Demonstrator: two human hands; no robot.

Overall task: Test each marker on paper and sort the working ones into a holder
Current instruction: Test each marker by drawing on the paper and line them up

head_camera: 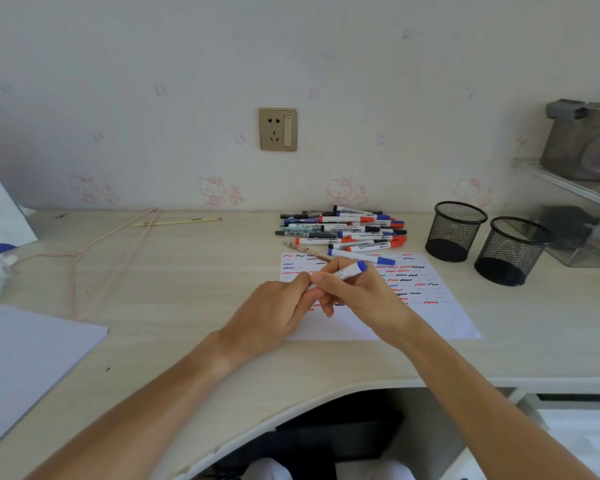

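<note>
**Blue-ended marker gripped between both hands over the test sheet**

Pale wood-grain desk [194, 289] across the whole view, curved front edge toward the person, set against a wall [153, 64] with faint cartoon-cat print and a gold socket plate [278, 129].

At far left, a stack of white paper [28, 358] lying over the desk edge. At right, a clear shelf unit [575, 209] bearing a grey device.

Centre right, flat on the desk: white test sheet [430, 306], rows of red, blue and black squiggles over its upper part, lower part bare.

Right of the sheet, two black mesh holders standing upright, side by side, just apart: nearer the wall [455, 231] and nearer the person [511, 250]. No markers visible inside either.

Behind the sheet, near the wall: pile of markers [343, 228], red, blue and black caps mixed, mostly lying crosswise; one blue-capped marker [361, 256] resting across the sheet's top edge.

Above the sheet's left half, both hands meeting. Right hand [357, 292] curled round the barrel of a white marker [350, 271], blue end pointing up and to the right. Left hand [278, 310] pinching the marker's lower end, fingers closed on it; tip or cap there hidden by the fingers.

Far back left: pink cord [94, 244] trailing over the desk, thin pale stick [177, 222] beside it.
</note>
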